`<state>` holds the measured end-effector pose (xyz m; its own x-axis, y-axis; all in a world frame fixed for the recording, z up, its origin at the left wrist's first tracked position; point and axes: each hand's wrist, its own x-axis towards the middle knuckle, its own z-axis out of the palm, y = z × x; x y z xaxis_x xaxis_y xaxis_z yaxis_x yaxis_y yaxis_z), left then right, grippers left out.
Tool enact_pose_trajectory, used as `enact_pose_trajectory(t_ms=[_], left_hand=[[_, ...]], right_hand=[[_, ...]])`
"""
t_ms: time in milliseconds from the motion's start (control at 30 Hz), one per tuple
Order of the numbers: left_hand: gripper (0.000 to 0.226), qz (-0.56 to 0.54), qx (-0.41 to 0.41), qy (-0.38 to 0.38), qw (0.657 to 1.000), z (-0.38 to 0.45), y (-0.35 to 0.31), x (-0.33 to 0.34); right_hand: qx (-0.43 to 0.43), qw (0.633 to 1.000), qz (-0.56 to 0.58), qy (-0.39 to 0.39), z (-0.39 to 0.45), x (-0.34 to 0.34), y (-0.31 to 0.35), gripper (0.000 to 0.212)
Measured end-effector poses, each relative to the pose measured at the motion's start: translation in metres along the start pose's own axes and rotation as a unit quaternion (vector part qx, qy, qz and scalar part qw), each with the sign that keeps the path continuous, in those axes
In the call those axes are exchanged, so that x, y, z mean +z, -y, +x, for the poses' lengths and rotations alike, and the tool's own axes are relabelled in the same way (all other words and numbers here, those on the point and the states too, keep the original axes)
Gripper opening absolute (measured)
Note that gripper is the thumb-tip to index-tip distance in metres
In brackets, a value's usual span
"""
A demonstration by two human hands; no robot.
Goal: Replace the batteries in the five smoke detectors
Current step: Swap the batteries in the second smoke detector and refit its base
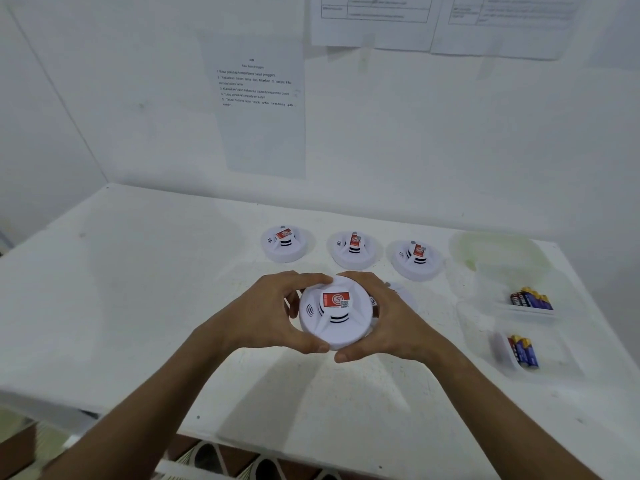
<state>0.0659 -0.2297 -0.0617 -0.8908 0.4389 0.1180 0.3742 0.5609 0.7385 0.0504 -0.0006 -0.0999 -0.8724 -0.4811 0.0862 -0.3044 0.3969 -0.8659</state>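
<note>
While both hands — left (273,313), right (388,323) — grasp the round white plastic smoke detector (334,311), twisting its base off likely follows

head cam | looks forward-down | close over table (138,271)

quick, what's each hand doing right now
Left hand: grips the held smoke detector.
Right hand: grips the same detector from the other side.

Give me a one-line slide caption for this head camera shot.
Both hands, left and right, grip a smoke detector above the table, three more detectors lined up behind.
</note>
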Motion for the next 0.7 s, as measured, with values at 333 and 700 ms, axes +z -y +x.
enact_pose_trajectory(t_ms=[333,700], left_hand=[[0.09,-0.013,-0.048,-0.008,0.999,0.005,0.021,-0.002],[0.074,-0.044,-0.05,0.001,0.998,0.014,0.036,-0.008]], right_hand=[[-0.002,1.0,0.011,-0.018,0.014,0.007,-0.002,0.098],[0.025,0.998,0.037,-0.052,0.028,0.021,-0.012,0.097]])
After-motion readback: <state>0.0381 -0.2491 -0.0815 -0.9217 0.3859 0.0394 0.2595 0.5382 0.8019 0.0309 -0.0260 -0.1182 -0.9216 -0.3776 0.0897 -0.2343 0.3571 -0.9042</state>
